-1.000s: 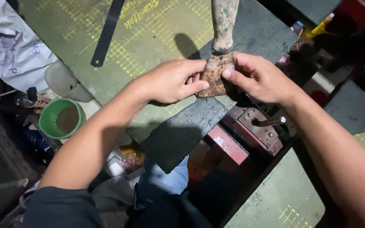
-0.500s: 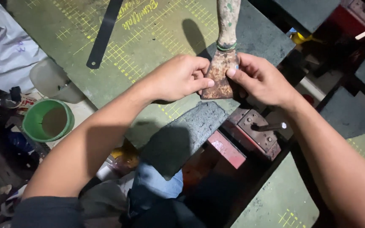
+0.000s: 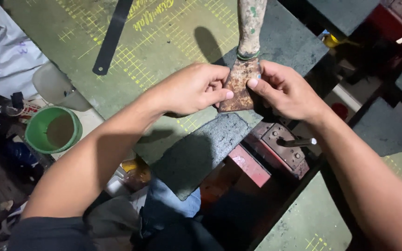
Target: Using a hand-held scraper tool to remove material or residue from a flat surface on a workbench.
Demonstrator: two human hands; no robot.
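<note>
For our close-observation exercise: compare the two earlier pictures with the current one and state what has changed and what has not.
Little changed. Both hands stayed pinched on the rusty scraper blade: left hand on its left edge, right hand on its right. The view drifted slightly, so the green cup and black metal strip sit a little differently in frame. Neither hand took hold of or released anything.

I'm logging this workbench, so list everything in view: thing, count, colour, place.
scraper: one, rusty blade, paint-flecked handle, top centre, pinched at both blade edges
cutting mat: one, green with yellow grid, under the hands
dark sheet: one, grey-black, overhanging the mat's near edge
metal strip: one, black, on the mat, upper left
bucket: one, green, lower left
vise: one, red, rusty, right of the dark sheet
cloth: one, white, far left
left hand: one, gripping the blade's left edge
right hand: one, gripping the blade's right edge
</note>
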